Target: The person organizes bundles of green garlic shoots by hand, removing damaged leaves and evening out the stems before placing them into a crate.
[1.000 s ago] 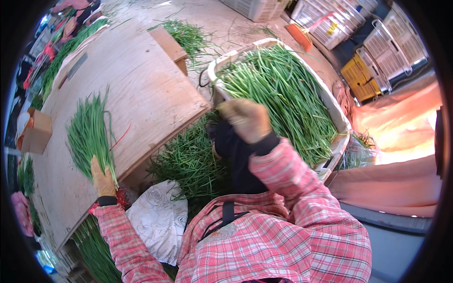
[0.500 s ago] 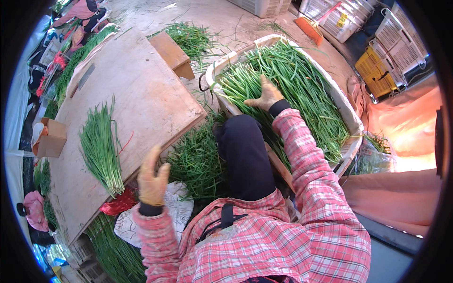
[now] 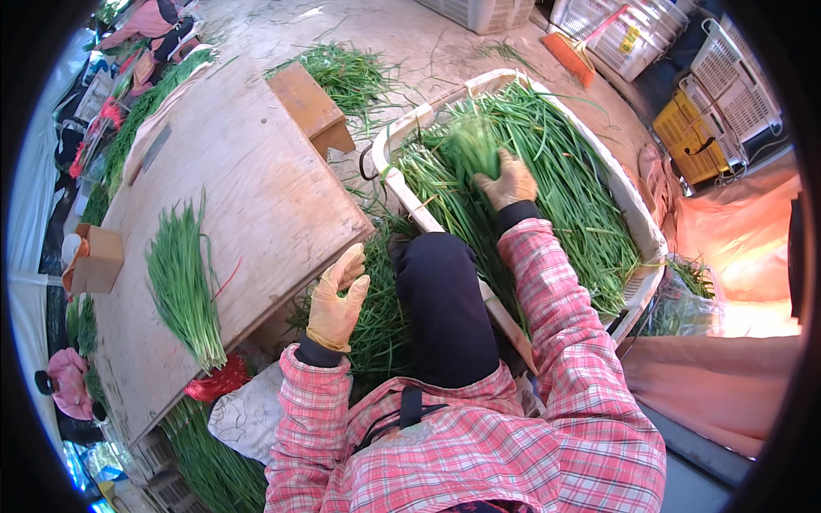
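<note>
A pale plastic crate (image 3: 407, 198) full of loose green garlic chives (image 3: 564, 171) stands to my right, beyond my knee. My gloved right hand (image 3: 510, 181) is closed round a bunch of chives (image 3: 473, 147) over the crate's left half; the bunch is smeared by motion. My gloved left hand (image 3: 337, 299) hovers by the near right edge of a wooden board (image 3: 265, 184), its fingers apart and nothing in it. A separate chive bundle (image 3: 184, 286) lies on the board's left part, pale stem ends toward me, beside a thin red tie (image 3: 228, 279).
Red ties (image 3: 218, 382) hang at the board's near edge. Trimmed chives (image 3: 376, 329) heap on the ground between board and knee. A wooden block (image 3: 312, 107) abuts the board's far edge. An orange broom (image 3: 568, 58) and stacked crates (image 3: 694, 128) stand at the far right.
My right hand has gone from spread fingers over the crate to gripping chives, moving slightly right and nearer. My left hand has shifted right, away from the bundle.
</note>
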The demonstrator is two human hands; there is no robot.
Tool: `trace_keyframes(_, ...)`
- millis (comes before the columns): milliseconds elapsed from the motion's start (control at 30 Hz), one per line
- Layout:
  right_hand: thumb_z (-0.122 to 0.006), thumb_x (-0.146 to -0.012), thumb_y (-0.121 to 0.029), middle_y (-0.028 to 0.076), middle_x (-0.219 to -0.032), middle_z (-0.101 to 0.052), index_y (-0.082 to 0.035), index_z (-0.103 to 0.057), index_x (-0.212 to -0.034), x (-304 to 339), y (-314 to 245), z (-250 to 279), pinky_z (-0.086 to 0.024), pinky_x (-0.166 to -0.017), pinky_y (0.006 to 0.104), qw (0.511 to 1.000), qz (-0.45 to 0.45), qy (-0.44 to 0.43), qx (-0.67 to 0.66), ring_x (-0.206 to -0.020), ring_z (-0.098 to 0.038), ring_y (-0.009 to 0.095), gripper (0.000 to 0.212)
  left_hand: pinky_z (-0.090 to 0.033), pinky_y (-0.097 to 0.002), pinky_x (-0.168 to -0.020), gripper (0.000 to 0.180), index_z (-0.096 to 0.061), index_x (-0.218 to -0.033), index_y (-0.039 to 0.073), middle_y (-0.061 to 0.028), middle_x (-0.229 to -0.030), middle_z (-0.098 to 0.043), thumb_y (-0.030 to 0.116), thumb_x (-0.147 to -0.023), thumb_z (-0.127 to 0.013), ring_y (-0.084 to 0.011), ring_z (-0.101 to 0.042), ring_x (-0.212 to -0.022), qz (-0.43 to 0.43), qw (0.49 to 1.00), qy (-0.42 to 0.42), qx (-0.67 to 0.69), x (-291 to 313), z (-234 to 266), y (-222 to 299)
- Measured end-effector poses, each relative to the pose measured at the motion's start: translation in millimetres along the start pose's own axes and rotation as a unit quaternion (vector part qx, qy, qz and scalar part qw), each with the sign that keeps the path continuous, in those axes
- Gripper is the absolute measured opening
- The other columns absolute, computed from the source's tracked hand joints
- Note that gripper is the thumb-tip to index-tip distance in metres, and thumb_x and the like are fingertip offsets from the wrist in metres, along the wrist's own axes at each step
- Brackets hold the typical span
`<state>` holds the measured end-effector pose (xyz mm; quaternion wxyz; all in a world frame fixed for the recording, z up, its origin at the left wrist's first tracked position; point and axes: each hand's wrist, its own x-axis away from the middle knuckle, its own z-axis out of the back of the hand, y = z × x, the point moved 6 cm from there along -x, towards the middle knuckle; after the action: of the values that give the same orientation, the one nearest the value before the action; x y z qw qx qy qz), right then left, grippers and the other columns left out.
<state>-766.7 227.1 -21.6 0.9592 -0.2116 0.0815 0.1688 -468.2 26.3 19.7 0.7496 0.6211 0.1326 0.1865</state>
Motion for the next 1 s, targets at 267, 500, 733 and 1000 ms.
trace_keyframes(267, -0.082, -0.055, -0.051, 0.026, -0.137, -0.038, 0.002, -0.035, -0.136, -4.2, 6.3, -1.5, -0.04, -0.098, 0.0411, 0.998, -0.008, -0.021, 0.057, -0.122, -0.044, 0.037, 0.108, -0.043, -0.0296, -0.095, 0.041, -0.048, -0.13, 0.002, -0.0115, -0.12, -0.057, 0.003, -0.09, -0.055, -0.0175, -0.055, -0.108, 0.035, 0.999, -0.002, 0.042, -14.9, -21.4, -17.2)
trace_keyframes(500, -0.083, -0.058, -0.044, 0.019, -0.117, -0.056, 0.004, -0.026, -0.139, 14.7, -22.7, -19.6, -0.048, -0.086, 0.0373, 0.99, -0.05, -0.124, 0.038, -0.1, -0.06, 0.031, 0.111, -0.044, -0.0288, -0.094, 0.038, -0.051, -0.128, 0.0, -0.0097, -0.117, -0.058, 0.003, -0.09, -0.055, -0.0161, -0.056, -0.106, 0.034, 0.998, 0.013, 0.054, -28.1, -20.2, -11.2)
trace_keyframes(733, -0.076, -0.062, -0.021, 0.019, -0.095, -0.064, 0.0, -0.045, -0.124, 17.2, -16.5, -8.5, -0.049, -0.077, 0.0417, 0.993, 0.039, -0.045, -0.101, -0.087, -0.062, 0.034, 0.072, -0.044, -0.0282, -0.094, 0.046, -0.046, -0.13, -0.003, -0.0112, -0.118, -0.057, 0.007, -0.087, -0.062, -0.0167, -0.055, -0.107, 0.081, 0.982, -0.039, 0.166, -64.8, -51.8, -6.5)
trace_keyframes(1000, -0.075, -0.06, -0.027, 0.019, -0.11, -0.056, 0.004, -0.046, -0.123, 63.9, -46.0, -7.2, -0.043, -0.083, 0.0434, 0.975, 0.208, -0.081, -0.001, -0.096, -0.054, 0.033, 0.077, -0.045, -0.0259, -0.091, 0.044, -0.049, -0.119, -0.003, -0.008, -0.112, -0.059, 0.002, -0.08, -0.067, -0.0146, -0.058, -0.1, 0.072, 0.957, -0.064, 0.273, -126.9, -88.9, -26.6)
